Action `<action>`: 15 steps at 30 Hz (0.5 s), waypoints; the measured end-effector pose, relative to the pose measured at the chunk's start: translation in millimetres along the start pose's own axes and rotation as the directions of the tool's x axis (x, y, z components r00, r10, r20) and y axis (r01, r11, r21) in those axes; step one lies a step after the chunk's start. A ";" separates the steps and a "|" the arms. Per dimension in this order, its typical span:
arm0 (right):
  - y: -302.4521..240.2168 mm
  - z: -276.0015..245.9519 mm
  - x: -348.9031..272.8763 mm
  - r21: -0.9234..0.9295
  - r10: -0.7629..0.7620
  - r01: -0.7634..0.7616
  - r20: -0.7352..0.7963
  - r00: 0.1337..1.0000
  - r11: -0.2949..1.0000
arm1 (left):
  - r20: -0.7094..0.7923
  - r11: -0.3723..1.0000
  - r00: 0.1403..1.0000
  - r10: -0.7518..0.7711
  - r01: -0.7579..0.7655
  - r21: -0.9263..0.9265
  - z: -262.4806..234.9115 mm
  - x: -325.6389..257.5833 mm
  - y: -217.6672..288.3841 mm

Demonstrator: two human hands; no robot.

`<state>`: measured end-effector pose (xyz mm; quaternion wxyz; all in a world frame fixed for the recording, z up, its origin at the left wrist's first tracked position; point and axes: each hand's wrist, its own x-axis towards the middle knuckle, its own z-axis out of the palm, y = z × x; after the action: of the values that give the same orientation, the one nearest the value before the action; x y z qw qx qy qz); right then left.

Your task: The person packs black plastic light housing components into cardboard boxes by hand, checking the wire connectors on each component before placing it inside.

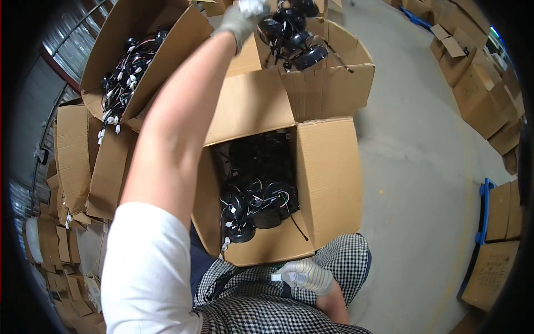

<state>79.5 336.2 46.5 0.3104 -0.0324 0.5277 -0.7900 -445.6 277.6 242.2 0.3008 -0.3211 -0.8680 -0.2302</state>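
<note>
My left arm stretches far forward across the view. My left hand (240, 25), in a pale glove, is closed at the top edge, with something white at its fingers. Beside it a bunch of black round parts with cables (293, 34) hangs over an open carton (328, 89); it appears to be in that hand's grip. My right hand (307, 276), in a striped glove, is near my lap over a checked apron (250, 309). Its fingers are pinched around something small and whitish that I cannot make out. Before me, an open carton (329, 183) contains more black round parts (239, 209) with wires.
At the upper left, a tilted carton (100, 55) contains black parts and wires with white connectors (123, 83). More cartons (61, 245) are piled at left. Along the right, cartons (478, 94) line the grey floor (406, 183), near a blue pallet or cart frame (483, 214).
</note>
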 end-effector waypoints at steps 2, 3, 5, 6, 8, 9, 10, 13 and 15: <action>-2.8 -2.4 3.5 0.006 0.008 -0.008 0.009 1.000 1.000 | 0.288 0.996 0.954 -0.085 0.088 0.002 54.7 -32.5 -21.2; -2.9 -1.7 3.5 0.013 0.013 -0.014 0.012 1.000 1.000 | 0.450 0.927 0.893 0.014 -0.180 0.328 73.7 -50.3 -19.9; -6.5 -3.4 9.1 -0.117 0.014 -0.013 0.011 1.000 0.993 | 0.596 0.903 0.799 0.077 -0.310 0.299 97.1 -87.9 -33.9; -4.0 -4.1 10.4 -0.161 -0.030 0.033 0.019 0.999 0.986 | 0.518 0.914 0.855 0.041 -0.241 0.326 106.9 -102.5 -37.9; -10.2 -2.8 16.9 -0.234 -0.070 0.086 0.077 0.995 0.968 | 0.383 0.950 0.918 -0.104 -0.022 0.311 109.4 -111.3 -73.9; -9.8 -0.8 20.5 -0.285 -0.135 0.160 0.105 0.985 0.945 | 0.333 0.959 0.920 -0.205 0.121 0.256 101.7 -111.2 -99.4; -1.8 -13.0 13.4 -0.233 -0.073 0.060 -0.047 0.996 0.971 | 0.635 0.772 0.618 -0.463 0.633 -0.053 85.0 -123.0 37.4; -4.4 -4.6 21.0 -0.246 -0.105 0.099 -0.008 0.994 0.964 | 0.173 0.845 0.955 0.242 -0.119 -0.522 54.2 -134.9 -6.5; 4.3 -5.3 20.1 -0.229 -0.190 0.180 -0.024 0.981 0.957 | 0.438 0.745 0.864 -0.249 0.459 -0.483 14.5 -167.3 44.3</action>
<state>63.3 328.9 34.9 0.2173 -0.0988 0.6154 -0.7512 -317.7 246.6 128.9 -0.0171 -0.2579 -0.8421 -0.4734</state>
